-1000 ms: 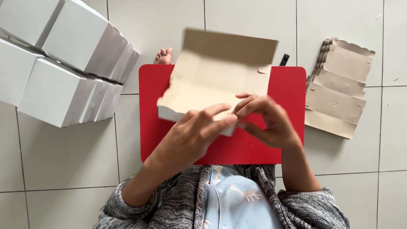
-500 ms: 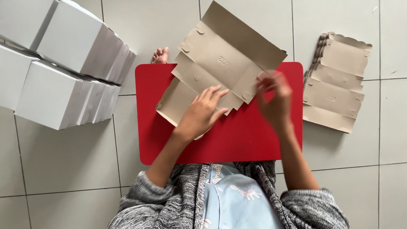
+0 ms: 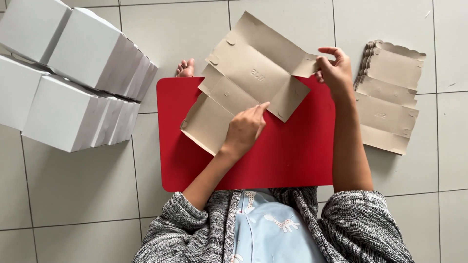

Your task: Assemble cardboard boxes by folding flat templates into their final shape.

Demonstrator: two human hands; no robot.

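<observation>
The pale grey tiled floor lay under everything. On it to the left stood the biggest things, a crowd of assembled white cardboard boxes, packed in rows and touching one another; all appeared closed, so what they held, if anything, could not be told. In the middle lay a red mat, and a bare foot showed just past its far left corner.

Across the mat's far edge lay the unfolded brown cardboard box blank, tilted, inner face up, partly on the mat and partly over the tile. On the floor just right of the mat sat a neat stack of flat brown blanks with scalloped top edges.

The left hand pressed down on the blank's middle, index finger stretched along a crease and the other fingers curled loosely, gripping nothing. The right hand had its fingers closed in a pinch on the blank's right side flap, lifting it slightly.

As a judgement: with only one flap pinched, a pull off the scored line could crease the board crooked or tear the small tab; should the left hand's pressure ease, the blank could skid on the smooth mat.
</observation>
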